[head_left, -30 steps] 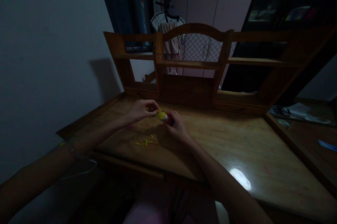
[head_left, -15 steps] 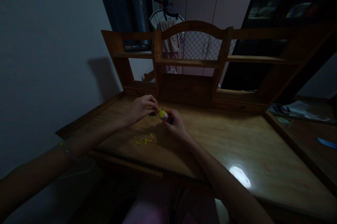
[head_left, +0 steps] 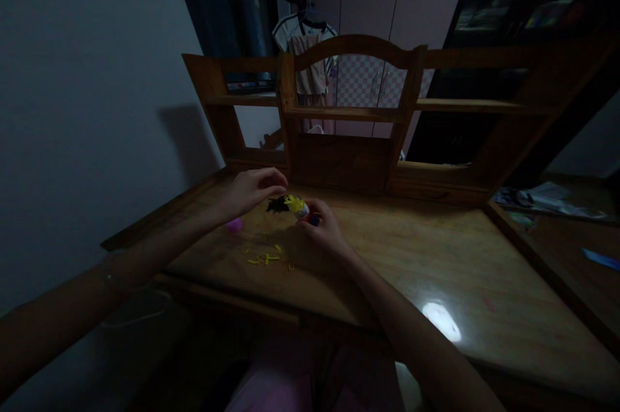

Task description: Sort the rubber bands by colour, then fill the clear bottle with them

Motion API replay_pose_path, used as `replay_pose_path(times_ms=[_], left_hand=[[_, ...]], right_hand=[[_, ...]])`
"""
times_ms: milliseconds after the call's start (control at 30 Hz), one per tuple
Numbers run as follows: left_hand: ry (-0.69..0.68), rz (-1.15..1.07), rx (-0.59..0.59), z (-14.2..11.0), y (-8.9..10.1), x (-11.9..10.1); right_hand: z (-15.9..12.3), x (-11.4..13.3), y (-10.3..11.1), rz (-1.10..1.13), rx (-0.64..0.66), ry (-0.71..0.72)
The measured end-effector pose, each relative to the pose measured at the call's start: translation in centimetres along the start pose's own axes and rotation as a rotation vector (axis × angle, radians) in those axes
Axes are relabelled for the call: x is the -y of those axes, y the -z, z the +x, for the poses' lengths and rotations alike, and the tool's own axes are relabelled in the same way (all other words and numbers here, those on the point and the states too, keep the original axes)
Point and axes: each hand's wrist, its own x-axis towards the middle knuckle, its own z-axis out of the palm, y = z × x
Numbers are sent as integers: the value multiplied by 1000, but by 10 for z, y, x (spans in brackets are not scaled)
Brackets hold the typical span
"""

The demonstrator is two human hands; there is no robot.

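Note:
My right hand (head_left: 322,221) is wrapped around a small doll-like figure (head_left: 303,210) with a white part and a dark blue lower end. Yellow strips (head_left: 293,201) cover its upper end, and a black hair-like tuft (head_left: 277,205) sticks out to the left. Just above the tuft is my left hand (head_left: 259,187), its thumb and fingers slightly apart and nothing visible between them. Several loose yellow strips (head_left: 264,259) lie on the desk below the hands. A pink object (head_left: 234,225) shows under my left wrist, too dim to name.
The wooden desk (head_left: 411,257) has a shelf unit (head_left: 346,115) along its back edge. A wall (head_left: 97,108) stands at the left. Papers (head_left: 547,199) lie on a surface to the right, beyond the desk's raised side edge.
My left hand has drawn back up and left from the figure's yellow end. The black tuft and the pink object now show more. My right hand keeps its hold.

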Motion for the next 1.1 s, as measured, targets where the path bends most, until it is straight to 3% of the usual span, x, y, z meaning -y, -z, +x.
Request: replay_pose_path(times_ms=[200,400,800,1100], left_hand=[[73,-131,144,-4,-4,5],[52,-60,126,-4,-1,7],[-63,170,126,-6,-10,-11],[77,39,249,-16,3,-31]], right_hand=[[0,0,-1,27,0,-16],[0,1,-2,17,32,15],[-3,5,-1,8,61,19],[-2,3,-2,-4,36,13]])
